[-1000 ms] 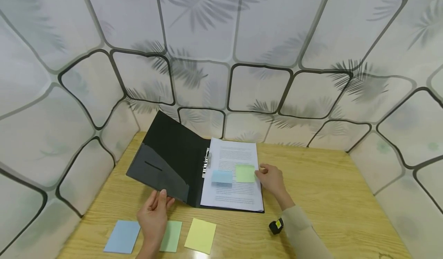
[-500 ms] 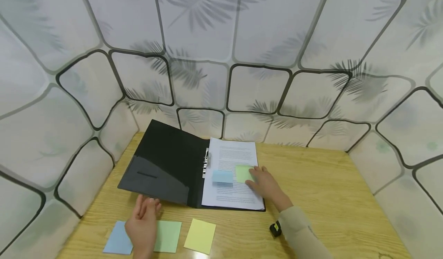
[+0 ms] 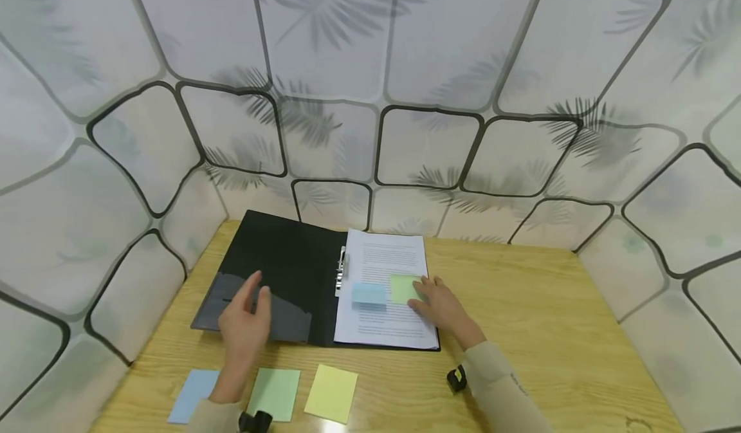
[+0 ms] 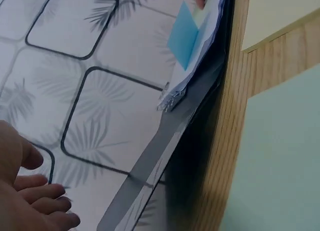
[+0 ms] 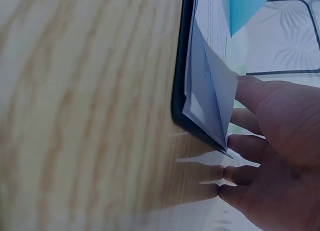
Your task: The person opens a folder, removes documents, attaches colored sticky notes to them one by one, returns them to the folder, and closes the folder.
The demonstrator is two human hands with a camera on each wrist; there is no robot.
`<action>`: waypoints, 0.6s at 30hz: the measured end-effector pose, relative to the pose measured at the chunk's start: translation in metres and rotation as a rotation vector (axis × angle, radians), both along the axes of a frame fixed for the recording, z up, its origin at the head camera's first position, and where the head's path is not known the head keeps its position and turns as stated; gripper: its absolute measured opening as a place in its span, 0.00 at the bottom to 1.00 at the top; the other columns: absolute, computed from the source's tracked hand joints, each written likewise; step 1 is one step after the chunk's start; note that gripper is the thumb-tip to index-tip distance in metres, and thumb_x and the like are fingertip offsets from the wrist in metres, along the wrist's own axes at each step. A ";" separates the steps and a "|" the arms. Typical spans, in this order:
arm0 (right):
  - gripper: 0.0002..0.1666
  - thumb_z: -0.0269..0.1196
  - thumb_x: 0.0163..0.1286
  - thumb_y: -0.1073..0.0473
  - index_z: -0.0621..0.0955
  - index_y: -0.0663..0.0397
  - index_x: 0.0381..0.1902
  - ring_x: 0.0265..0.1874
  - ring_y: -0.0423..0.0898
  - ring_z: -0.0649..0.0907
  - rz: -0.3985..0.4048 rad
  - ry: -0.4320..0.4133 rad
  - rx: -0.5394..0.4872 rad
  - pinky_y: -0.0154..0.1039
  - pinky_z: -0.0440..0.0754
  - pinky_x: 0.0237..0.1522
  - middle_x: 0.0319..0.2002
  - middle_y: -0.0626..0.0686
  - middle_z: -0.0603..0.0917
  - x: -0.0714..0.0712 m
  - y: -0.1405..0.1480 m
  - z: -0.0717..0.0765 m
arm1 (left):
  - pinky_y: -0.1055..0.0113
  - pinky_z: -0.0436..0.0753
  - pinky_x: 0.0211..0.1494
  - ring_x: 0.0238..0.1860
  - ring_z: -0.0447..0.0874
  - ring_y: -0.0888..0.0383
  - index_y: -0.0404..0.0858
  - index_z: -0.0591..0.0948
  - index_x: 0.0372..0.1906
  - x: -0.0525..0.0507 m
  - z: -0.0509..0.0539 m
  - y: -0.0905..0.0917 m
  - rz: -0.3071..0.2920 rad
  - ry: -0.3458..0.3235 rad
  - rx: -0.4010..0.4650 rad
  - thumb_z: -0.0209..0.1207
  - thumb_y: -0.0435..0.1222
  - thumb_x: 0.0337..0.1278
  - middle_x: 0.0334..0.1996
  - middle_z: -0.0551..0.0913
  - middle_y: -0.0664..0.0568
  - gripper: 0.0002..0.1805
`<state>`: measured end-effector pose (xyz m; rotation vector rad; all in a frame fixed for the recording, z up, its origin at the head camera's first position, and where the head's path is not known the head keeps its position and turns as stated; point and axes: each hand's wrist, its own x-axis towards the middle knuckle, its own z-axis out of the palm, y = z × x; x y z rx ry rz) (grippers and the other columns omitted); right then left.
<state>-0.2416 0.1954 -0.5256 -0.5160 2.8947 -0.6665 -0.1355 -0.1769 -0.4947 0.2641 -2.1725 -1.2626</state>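
Observation:
A black folder (image 3: 289, 253) lies spread on the table, its left cover nearly flat. On its right side a stack of printed paper (image 3: 393, 253) sits under a metal clip (image 3: 340, 272). Two sticky notes are on the top page, a blue note (image 3: 369, 294) and a green note (image 3: 401, 287). My left hand (image 3: 246, 323) hovers over the left cover, fingers extended and holding nothing; the left wrist view shows its fingers apart from the folder. At the paper's right edge my right hand (image 3: 446, 307) rests with fingers extended, partly covering the green note.
Along the front of the wooden table (image 3: 521, 317) lie a blue pad (image 3: 191, 394), a green pad (image 3: 276, 394) and a yellow pad (image 3: 332, 393) of sticky notes. Patterned fabric walls (image 3: 434, 150) enclose the table at the back and sides.
The folder's left cover has come down to the left. My left hand has let go of its lower edge and risen over it. My right hand has spread onto the paper.

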 end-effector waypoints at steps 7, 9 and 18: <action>0.34 0.61 0.81 0.49 0.73 0.64 0.75 0.79 0.77 0.58 -0.022 -0.051 -0.001 0.73 0.60 0.77 0.78 0.71 0.65 -0.002 0.000 -0.002 | 0.50 0.88 0.38 0.39 0.89 0.32 0.31 0.82 0.67 -0.060 -0.009 0.027 -0.311 -0.160 -0.189 0.60 0.39 0.77 0.37 0.89 0.31 0.22; 0.34 0.61 0.81 0.49 0.73 0.62 0.76 0.80 0.76 0.56 -0.031 -0.071 0.001 0.72 0.59 0.78 0.79 0.70 0.64 -0.002 0.000 -0.002 | 0.44 0.88 0.48 0.44 0.87 0.30 0.28 0.81 0.65 -0.076 -0.014 0.034 -0.346 -0.191 -0.224 0.59 0.38 0.76 0.40 0.88 0.28 0.22; 0.34 0.63 0.79 0.49 0.74 0.62 0.74 0.80 0.76 0.57 -0.045 -0.071 -0.028 0.73 0.58 0.77 0.78 0.70 0.66 -0.002 0.002 0.000 | 0.30 0.48 0.83 0.81 0.49 0.24 0.26 0.75 0.71 -0.126 -0.034 0.062 -0.405 -0.415 -0.316 0.54 0.47 0.81 0.77 0.62 0.22 0.31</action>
